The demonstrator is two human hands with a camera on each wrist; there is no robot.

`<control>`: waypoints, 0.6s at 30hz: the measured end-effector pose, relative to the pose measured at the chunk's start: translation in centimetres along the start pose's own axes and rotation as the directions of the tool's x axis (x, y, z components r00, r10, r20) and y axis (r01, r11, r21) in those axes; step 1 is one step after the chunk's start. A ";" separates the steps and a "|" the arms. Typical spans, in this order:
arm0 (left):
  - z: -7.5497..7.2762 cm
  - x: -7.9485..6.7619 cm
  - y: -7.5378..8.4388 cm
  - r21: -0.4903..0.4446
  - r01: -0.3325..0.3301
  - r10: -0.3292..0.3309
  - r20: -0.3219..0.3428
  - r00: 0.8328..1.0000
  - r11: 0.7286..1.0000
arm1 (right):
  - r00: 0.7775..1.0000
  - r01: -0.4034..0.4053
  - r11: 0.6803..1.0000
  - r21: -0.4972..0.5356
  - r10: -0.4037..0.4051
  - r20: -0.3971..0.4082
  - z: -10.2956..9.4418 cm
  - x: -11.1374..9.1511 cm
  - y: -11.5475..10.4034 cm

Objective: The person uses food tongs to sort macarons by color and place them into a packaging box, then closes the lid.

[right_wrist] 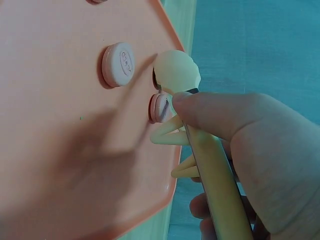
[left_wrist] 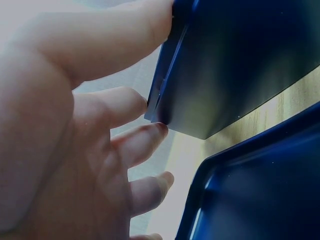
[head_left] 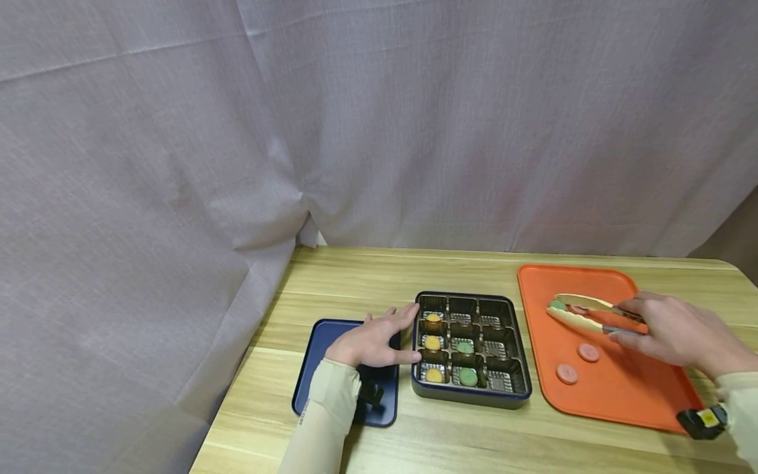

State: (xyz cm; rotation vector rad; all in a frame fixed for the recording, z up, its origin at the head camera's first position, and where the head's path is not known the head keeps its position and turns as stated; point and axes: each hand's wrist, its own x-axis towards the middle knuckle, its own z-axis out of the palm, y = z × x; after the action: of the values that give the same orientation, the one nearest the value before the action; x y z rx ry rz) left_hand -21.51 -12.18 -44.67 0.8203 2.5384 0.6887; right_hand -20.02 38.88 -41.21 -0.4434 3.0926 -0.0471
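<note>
Yellow tongs [head_left: 573, 320]: right hand [head_left: 681, 327] grips | box [head_left: 468, 395]: left hand [head_left: 368, 341] spread, touching | compartments [head_left: 499, 380]: head view only

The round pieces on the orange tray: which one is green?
The round piece at the tips of the tongs; the other three pieces are pink.

head: above bench [head_left: 462, 441], facing forward-down, wide to far edge; left wrist: tight, facing left edge of box [left_wrist: 235, 55], shares box with head; right wrist: close, facing tray [right_wrist: 50, 125], shares that with head
</note>
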 end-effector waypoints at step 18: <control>-0.1 -0.1 0.1 -0.004 -0.009 0.009 0.000 1.000 1.000 | 0.999 -0.026 1.000 0.011 0.026 0.025 -0.1 0.0 -0.2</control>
State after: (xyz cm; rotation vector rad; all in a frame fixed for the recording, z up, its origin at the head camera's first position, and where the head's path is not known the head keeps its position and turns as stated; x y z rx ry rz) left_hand -21.44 -12.22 -44.52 0.8304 2.5337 0.6968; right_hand -19.98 38.72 -41.13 -0.4003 3.0714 -0.0588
